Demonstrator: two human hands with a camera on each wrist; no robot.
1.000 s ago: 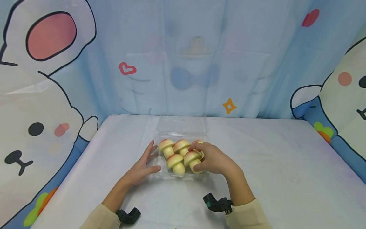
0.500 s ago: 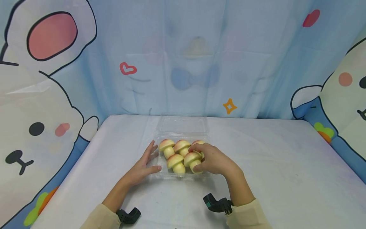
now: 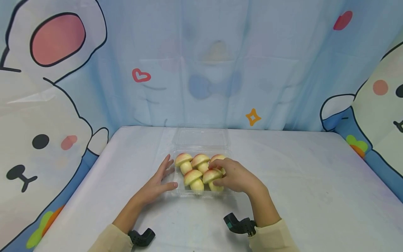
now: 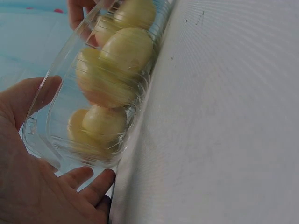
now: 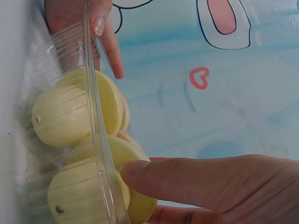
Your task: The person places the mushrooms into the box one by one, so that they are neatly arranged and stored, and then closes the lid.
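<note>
A clear plastic clamshell box [image 3: 181, 192] holds several mushrooms with yellow stems and yellow-red caps. At its right side my right hand [image 3: 237, 175] curls round the front right mushroom [image 3: 210, 176]. The right wrist view shows my thumb [image 5: 161, 179] against this mushroom's cap [image 5: 122, 151]; the other fingers are partly hidden behind it. My left hand [image 3: 155, 183] stands at the box's left end, fingers spread and fairly straight, holding no mushroom. In the left wrist view its thumb [image 4: 44, 93] lies along the box rim and its other fingers are by the end wall.
The box's clear lid [image 3: 201, 137] is folded back toward the rear edge of the white table [image 3: 308, 182]. A light blue printed curtain [image 3: 207, 94] hangs behind. Black wrist cameras [image 3: 240, 224] are strapped to both forearms.
The front right mushroom has settled slightly lower in the box, and my right fingers have shifted a little on it. My left hand has stayed in place.
</note>
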